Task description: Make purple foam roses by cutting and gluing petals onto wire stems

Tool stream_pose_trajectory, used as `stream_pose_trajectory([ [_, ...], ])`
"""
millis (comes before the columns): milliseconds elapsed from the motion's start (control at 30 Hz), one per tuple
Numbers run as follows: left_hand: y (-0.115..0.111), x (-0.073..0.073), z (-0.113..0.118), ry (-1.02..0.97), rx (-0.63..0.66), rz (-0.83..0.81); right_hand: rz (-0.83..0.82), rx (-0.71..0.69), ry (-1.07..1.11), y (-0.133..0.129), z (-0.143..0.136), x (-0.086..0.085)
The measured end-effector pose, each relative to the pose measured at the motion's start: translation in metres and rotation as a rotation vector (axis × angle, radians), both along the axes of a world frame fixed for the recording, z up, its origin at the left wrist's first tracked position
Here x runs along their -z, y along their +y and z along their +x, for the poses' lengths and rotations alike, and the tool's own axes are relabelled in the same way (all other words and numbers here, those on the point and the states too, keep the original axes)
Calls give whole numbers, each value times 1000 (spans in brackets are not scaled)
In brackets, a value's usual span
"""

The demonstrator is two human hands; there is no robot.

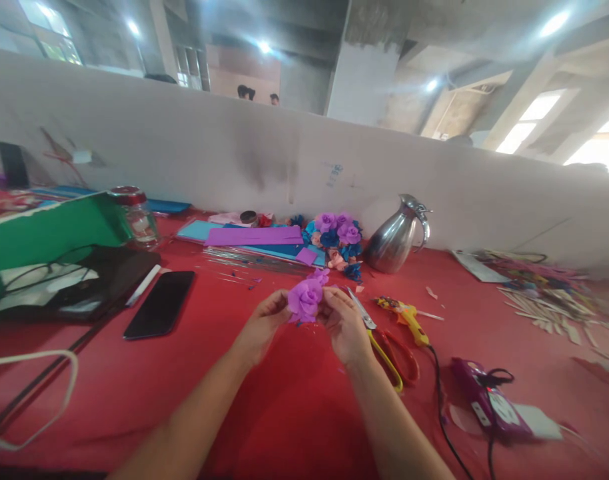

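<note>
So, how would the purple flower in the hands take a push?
The purple flower probably crushes easily: it looks made of thin, curled layers. Likely light too: the left hand and right hand grip it delicately, by its edges.

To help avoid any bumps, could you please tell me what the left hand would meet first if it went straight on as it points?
First the purple flower, at the fingertips of the left hand; beyond it, probably the right hand, though depth is hard to judge.

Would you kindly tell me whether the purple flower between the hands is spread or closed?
Spread: the purple flower shows its outer petals flaring around the centre.
</note>
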State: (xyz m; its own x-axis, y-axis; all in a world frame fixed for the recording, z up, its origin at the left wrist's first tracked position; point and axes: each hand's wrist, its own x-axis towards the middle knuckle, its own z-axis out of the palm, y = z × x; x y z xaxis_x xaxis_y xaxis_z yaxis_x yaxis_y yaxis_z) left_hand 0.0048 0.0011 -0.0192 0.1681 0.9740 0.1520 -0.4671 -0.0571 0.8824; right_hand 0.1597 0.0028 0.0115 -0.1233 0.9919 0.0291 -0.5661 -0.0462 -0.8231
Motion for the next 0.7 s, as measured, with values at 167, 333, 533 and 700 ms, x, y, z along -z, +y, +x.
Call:
stream_pose_trajectory([
  [167, -2, -2, 1, 19, 12, -18, 0, 82, -106, 0, 0, 2],
  [333, -1, -3, 2, -25, -20, -29, -5, 93, -123, -1, -3, 1],
  [533, -1, -4, 2, -48, -84, -63, -3, 80, -125, -3, -4, -1],
  [700, 0, -4, 2, -63, -111, -71, -20, 110, -119, -3, -5, -1],
])
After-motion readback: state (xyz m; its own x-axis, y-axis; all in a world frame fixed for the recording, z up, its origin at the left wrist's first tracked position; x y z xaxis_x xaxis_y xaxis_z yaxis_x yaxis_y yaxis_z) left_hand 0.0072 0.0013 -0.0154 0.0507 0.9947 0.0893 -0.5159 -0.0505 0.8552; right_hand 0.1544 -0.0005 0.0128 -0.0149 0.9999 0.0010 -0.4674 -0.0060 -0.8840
